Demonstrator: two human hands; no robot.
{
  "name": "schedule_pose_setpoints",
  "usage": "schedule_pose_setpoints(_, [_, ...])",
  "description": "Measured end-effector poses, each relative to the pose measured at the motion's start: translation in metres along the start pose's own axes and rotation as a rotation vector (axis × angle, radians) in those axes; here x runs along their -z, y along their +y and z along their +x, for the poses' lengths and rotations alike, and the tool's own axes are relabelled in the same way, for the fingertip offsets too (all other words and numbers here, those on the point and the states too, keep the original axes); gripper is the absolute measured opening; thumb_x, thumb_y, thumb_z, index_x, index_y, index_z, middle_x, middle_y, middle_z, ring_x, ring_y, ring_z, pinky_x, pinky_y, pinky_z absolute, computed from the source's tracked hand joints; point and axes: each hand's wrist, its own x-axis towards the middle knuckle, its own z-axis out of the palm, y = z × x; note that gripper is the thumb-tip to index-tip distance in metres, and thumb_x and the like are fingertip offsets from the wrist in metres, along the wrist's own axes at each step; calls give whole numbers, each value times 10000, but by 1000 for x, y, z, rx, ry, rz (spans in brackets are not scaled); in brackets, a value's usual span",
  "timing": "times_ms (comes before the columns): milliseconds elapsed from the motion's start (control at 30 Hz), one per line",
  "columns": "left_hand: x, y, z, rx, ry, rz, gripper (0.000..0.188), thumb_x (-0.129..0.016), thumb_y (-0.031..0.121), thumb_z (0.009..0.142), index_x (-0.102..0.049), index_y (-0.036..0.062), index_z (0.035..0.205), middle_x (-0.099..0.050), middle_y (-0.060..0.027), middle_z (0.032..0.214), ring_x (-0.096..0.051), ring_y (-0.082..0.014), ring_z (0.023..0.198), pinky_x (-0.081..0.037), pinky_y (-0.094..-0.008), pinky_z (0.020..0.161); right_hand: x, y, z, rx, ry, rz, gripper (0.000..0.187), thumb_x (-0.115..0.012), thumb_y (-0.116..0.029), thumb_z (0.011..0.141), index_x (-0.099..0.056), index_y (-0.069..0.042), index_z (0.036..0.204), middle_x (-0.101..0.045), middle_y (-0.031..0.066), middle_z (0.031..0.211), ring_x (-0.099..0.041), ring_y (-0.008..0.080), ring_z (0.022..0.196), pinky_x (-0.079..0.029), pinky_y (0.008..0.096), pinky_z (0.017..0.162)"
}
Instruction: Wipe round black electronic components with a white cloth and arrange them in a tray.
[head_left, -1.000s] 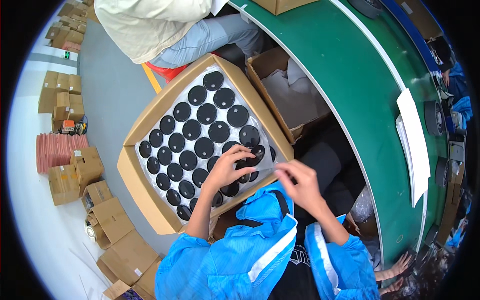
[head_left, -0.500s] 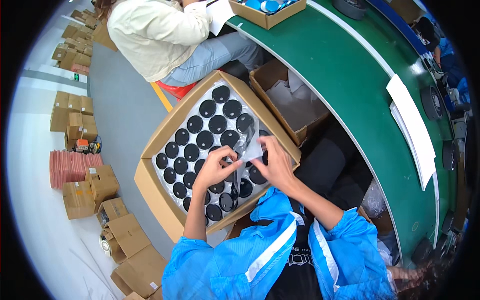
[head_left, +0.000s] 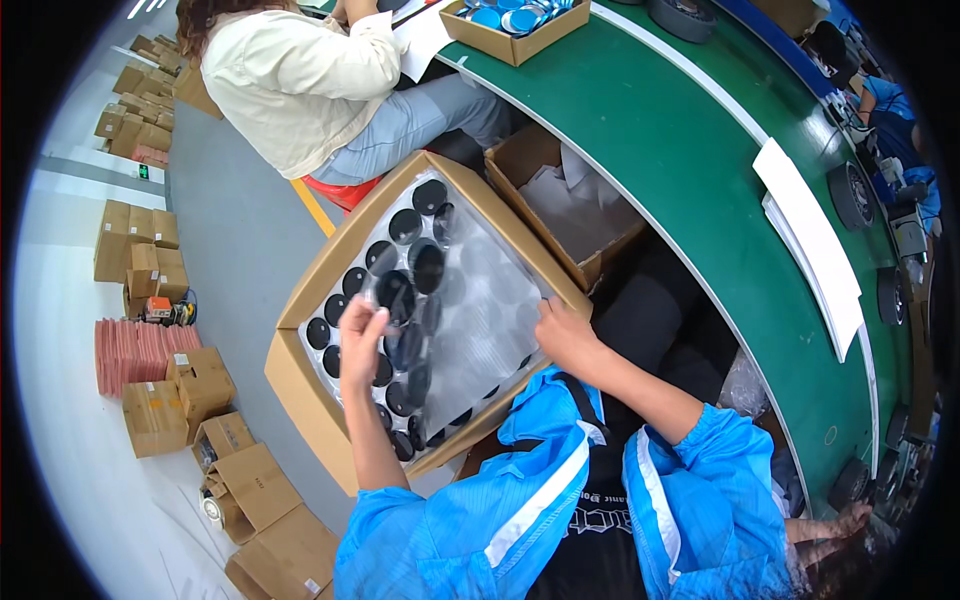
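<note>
Before me a cardboard box [head_left: 330, 425] holds rows of round black discs [head_left: 404, 226] in a pale, shiny lining. A clear plastic sheet [head_left: 485, 315] lies across the right half of them, cloudy and blurring what is beneath. Its left part rises and curls, with dark round shapes showing in it; whether these are seen through it or stuck to it I cannot tell. Over the box's left part, my left hand [head_left: 360, 340] pinches the sheet's raised edge. My right hand [head_left: 565, 333] is closed at the sheet's right edge, beside the box's right wall.
An open carton [head_left: 520, 165] with white paper stands beyond the box, by the green table [head_left: 640, 130]. On that table are a tray of blue discs [head_left: 515, 45], white sheets [head_left: 810, 250] and black wheels [head_left: 852, 195]. A seated person [head_left: 300, 85] is close ahead; cartons [head_left: 155, 415] line the left.
My hands have drawn apart, the left moving left and the right slightly right. The plastic sheet, bunched between them before, is now spread over the right half of the discs.
</note>
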Motion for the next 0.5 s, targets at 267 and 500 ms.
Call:
schedule_pose_setpoints(267, [-78, 124, -17, -337, -216, 534, 215, -774, 40, 980, -574, 13, 902, -579, -7, 915, -580, -73, 812, -572, -244, 659, 111, -127, 16, 166, 59, 788, 841, -813, -574, 914, -603, 143, 1300, -698, 359, 1226, -735, 451, 1008, -617, 500, 805])
schedule_pose_setpoints(500, [-101, 127, 11, -362, -146, 626, 284, -822, 118, 939, -673, -7, 1147, -663, -87, 1145, -667, -185, 996, -572, -343, 913, 12, -176, 53, 77, 287, 1351, 594, -800, -517, 945, -717, 71, 952, -718, 289, 814, -723, 450, 772, -570, 544, 756])
